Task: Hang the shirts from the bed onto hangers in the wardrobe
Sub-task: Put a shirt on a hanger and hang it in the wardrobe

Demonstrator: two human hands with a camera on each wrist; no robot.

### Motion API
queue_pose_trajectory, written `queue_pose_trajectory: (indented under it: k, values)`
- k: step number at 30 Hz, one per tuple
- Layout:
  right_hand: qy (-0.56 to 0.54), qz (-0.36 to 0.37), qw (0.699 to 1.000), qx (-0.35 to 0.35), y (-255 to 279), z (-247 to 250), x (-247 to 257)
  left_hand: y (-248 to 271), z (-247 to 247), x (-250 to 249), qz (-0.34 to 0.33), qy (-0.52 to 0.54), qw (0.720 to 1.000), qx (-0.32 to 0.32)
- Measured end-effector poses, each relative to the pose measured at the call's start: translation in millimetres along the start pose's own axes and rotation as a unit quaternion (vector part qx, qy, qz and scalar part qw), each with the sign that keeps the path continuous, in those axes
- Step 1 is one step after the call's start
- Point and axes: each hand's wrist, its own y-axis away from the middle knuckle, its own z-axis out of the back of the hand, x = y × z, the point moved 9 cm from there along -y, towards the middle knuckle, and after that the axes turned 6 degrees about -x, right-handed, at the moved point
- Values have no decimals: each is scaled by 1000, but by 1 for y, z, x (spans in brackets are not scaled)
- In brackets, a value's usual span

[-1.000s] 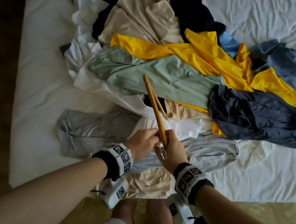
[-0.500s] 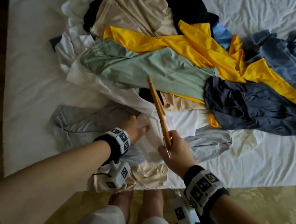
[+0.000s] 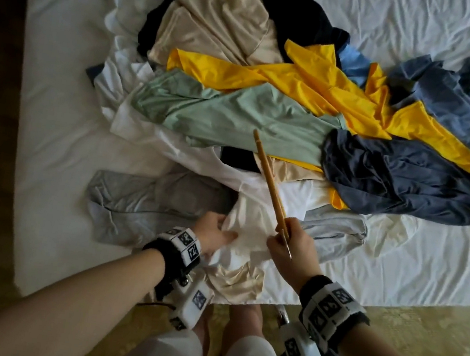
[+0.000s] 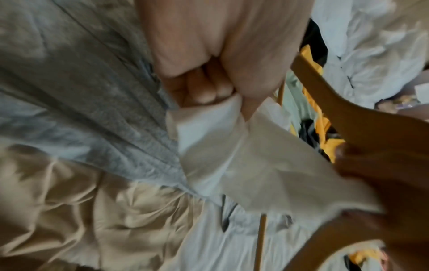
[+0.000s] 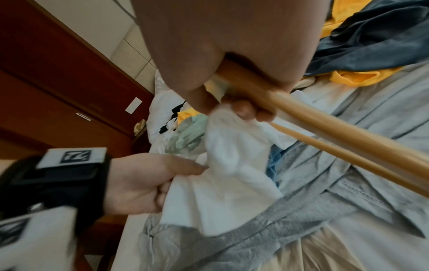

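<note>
Left hand [image 3: 213,235] reaches forward, palm down, at the near edge of the bed [image 3: 49,150]. Its fingers are curled into a fold of the white shirt [image 3: 250,232] and grip it; the left wrist view shows the fingertips [image 4: 204,95] tucked under the white cloth, the thumb over it. Just left of that grip lies a grey shirt [image 3: 144,207], flat on the sheet. Below the grip, at the mattress edge, a beige garment [image 3: 238,282] hangs over.

Right hand [image 3: 291,244], just right of the left with the white fold stretched between them, is closed round the neck of one wooden hanger [image 3: 269,183]. The hanger slants up and away from this grip over the pile. The right wrist view adds what the head view hides: these same fingers [image 5: 243,110] also pinch a corner of the white shirt against the hanger, and two wooden bars leave the fist. It also shows a dark red wooden door [image 5: 58,82] beyond the bed. Both wrists carry black bands with white marker tags.

Beyond the two grips, the pile, left to right: a mint green shirt [image 3: 237,114], a beige shirt [image 3: 220,23], a black garment [image 3: 312,18], a yellow shirt [image 3: 346,97], a navy shirt [image 3: 404,181], a blue shirt [image 3: 467,105]. Right of the right hand lies one pale blue-grey shirt [image 3: 333,229]. Exact total of garments unclear; layers overlap.
</note>
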Motion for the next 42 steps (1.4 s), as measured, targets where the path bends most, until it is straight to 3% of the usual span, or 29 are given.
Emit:
queue_pose_trajectory:
  k: [4, 7, 13, 18, 22, 25, 29, 31, 34, 37, 42]
  values:
    - [39, 28, 999, -6, 1, -3, 6, 45, -25, -25, -141, -120, 981, 59]
    - [86, 8, 996, 30, -1, -11, 13, 81, -51, -38, -235, -301, 915, 128]
    - [177, -43, 981, 63, -5, -14, 1, 127, -64, -45, -312, -306, 867, 240]
    - [215, -36, 973, 70, 5, -11, 0, 129, -45, -59, -353, -320, 861, 179]
    - [218, -35, 972, 76, 13, -11, -4, 122, -18, -54, -333, -320, 874, 150]
    - [163, -20, 984, 71, 17, -11, -2, 103, 4, -39, -250, -298, 907, 161]
    - [54, 64, 996, 22, 36, -1, 22, 69, 32, -41, -153, -162, 972, 75]
    - [4, 89, 996, -1, 48, 3, 32, 58, 29, -40, -85, -64, 992, 66]
    - [-44, 116, 992, 1, 65, 1, 49, 59, 0, -52, -22, 19, 993, 118]
    - [-24, 133, 990, 35, 81, -12, 57, 61, -22, -66, -41, -2, 990, 136]
    - [-4, 187, 980, 69, 99, -13, 62, 57, -17, -52, -11, -26, 997, 72]
